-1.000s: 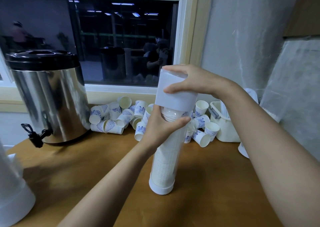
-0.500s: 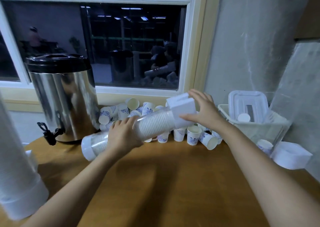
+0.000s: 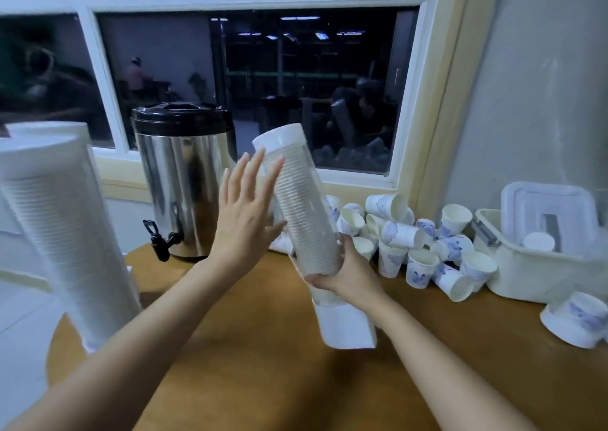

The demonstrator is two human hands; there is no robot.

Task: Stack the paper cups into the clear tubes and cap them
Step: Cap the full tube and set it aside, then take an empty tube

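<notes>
A clear tube (image 3: 302, 207) packed with stacked paper cups is held in the air, tilted, with one white cap (image 3: 279, 137) at its upper end and a larger white cap (image 3: 348, 327) at its lower end near the table. My right hand (image 3: 345, 272) grips the tube just above the lower cap. My left hand (image 3: 246, 213) is flat with straight fingers against the tube's left side. Several loose paper cups (image 3: 418, 249) with blue print lie heaped under the window.
A steel drinks urn (image 3: 184, 180) with a black tap stands at the back left. Two filled tubes (image 3: 56, 230) rise at the left edge. A white plastic bin (image 3: 539, 266) with a lid sits at the right, and a white cap (image 3: 575, 318) lies in front of it on the wooden table (image 3: 263, 365).
The tube went from upright on the table, through lying sideways, to flipped with its large cap downward. My left hand released its grip and now lies flat against the tube.
</notes>
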